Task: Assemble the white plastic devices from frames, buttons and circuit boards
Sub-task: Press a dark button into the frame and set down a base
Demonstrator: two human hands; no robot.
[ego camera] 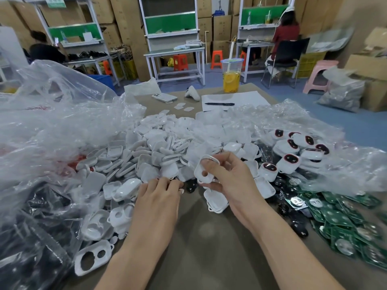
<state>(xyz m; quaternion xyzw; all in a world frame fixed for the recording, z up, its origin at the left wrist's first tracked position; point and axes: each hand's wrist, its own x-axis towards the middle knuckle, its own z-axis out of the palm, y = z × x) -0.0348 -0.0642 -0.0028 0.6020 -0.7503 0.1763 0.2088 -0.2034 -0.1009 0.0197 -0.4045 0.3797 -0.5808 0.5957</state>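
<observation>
The right hand (228, 178) pinches a white frame (199, 172) between thumb and fingers, its long axis running roughly up and down, holes facing the camera. The left hand (161, 191) is just beside it, fingertips down among the black buttons (191, 186) (whether it has one pinched, I cannot tell). The buttons lie below and left of the frame, so the left hand is the nearer one.

A: Where is the pile of frames (155, 143)?
B: In the middle of the worktop (205, 237), behind the left hand (159, 197) and the right hand (232, 178). One frame (204, 170) is in the right hand.
A: And the circuit boards (339, 218)?
B: On the right. The bag (62, 126) lies on the left.
A: What is at the back?
B: A cup (231, 77), and before it a paper (240, 99) with a pen (219, 104) on it.
</observation>
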